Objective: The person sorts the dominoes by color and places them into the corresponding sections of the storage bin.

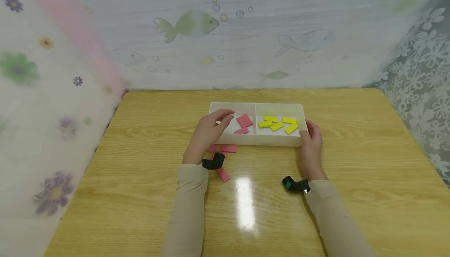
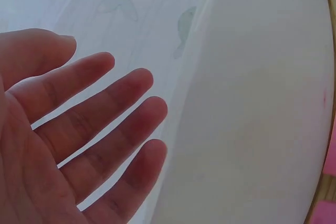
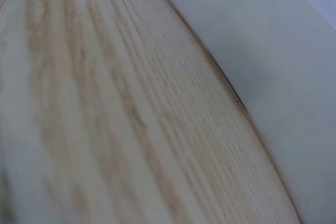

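The white tray (image 1: 277,140) sits on the counter (image 1: 140,179). Yellow blocks (image 1: 277,124) are sorted right, two pink blocks (image 1: 244,121) left. Pink blocks (image 1: 223,174) are left outside. The left hand (image 1: 207,132) is spread open, empty. The right hand (image 1: 311,141) is laid against the tray's corner; its grip cannot be told.

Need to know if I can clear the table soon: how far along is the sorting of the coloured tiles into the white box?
Yellow tiles all lie in the white box's right compartment, two pink tiles in the left. The open left hand hovers over that compartment; the right hand steadies the box. Left: pink tiles on the table.
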`<state>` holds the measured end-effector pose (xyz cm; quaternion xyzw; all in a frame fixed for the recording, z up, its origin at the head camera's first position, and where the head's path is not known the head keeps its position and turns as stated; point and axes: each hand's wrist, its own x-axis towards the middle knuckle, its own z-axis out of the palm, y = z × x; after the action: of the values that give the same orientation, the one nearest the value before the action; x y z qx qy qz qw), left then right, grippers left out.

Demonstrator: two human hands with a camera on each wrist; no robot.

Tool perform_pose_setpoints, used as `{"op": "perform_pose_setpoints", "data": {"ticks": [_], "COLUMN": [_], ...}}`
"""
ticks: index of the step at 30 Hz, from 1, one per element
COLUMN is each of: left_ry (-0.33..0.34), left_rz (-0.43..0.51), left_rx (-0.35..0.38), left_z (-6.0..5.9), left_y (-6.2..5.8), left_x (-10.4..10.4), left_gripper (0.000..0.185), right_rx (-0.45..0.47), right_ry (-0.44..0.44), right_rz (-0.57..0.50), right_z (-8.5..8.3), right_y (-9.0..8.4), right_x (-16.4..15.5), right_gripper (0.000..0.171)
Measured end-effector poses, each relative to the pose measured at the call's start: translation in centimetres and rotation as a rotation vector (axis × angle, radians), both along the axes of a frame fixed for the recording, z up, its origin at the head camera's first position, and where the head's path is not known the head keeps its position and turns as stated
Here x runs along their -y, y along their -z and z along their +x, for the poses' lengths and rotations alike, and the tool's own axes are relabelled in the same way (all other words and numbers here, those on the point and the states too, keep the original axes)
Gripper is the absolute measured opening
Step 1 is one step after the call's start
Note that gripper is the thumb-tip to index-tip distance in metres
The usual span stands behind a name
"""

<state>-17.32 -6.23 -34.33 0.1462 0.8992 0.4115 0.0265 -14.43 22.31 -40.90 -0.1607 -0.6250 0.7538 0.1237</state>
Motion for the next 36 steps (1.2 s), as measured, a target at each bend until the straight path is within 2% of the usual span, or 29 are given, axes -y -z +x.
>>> {"op": "perform_pose_setpoints", "data": {"ticks": [7,12,14,18,21,29,36], "left_ry": [-0.017,0.043,0.075,0.097,0.092,0.056,0.062], "left_rz": [0.011,0.011,0.014,0.018,0.01,-0.036,-0.085], "left_rx": [0.019,0.051,0.054,0.047,0.039,0.025,0.045], "left_z": [0.2,0.1,0.0,-0.2,-0.2,0.7,1.3], "left_y": [-0.3,-0.2,-0.3,-0.7,-1.0,-1.8,-1.6], "left_x": [1.2,1.5,1.2,0.6,0.3,1.4,1.9], "left_gripper": [0.037,0.042,0.043,0.04,0.041,0.036,0.037], "right_rx": [0.022,0.005,0.005,0.007,0.02,0.031,0.013], "right_ry": [-0.019,-0.025,-0.03,-0.035,-0.034,-0.045,-0.041], "right_rz": [-0.002,-0.018,-0.005,0.033,0.056,0.063,0.041], "right_z": [-0.1,0.1,0.1,0.0,-0.1,0.0,0.0], "right_y": [0.1,0.3,0.3,0.2,0.0,-0.1,0.0], "right_x": [0.1,0.6,0.6,0.3,-0.1,0.1,0.1], "right_gripper": [0.041,0.04,0.04,0.04,0.041,0.04,0.039]}}
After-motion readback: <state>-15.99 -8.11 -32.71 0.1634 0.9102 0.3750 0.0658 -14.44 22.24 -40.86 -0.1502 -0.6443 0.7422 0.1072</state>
